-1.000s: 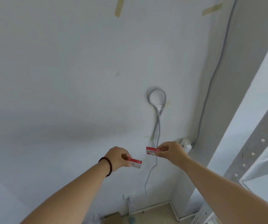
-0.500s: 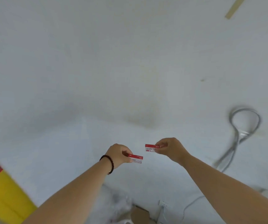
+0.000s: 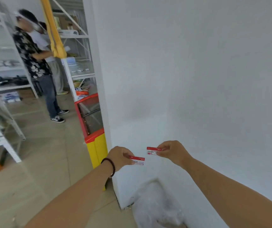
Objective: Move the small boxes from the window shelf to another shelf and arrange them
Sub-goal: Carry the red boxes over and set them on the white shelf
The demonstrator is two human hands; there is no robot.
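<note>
Pinching a small box (image 3: pixel 138 160) each (red-topped): left hand (image 3: pixel 119 157); right hand (image 3: pixel 173 151).

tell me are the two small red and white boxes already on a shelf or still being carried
Being carried. The left hand pinches one small box and the right hand pinches the other box, both in mid-air before the white wall.
</note>
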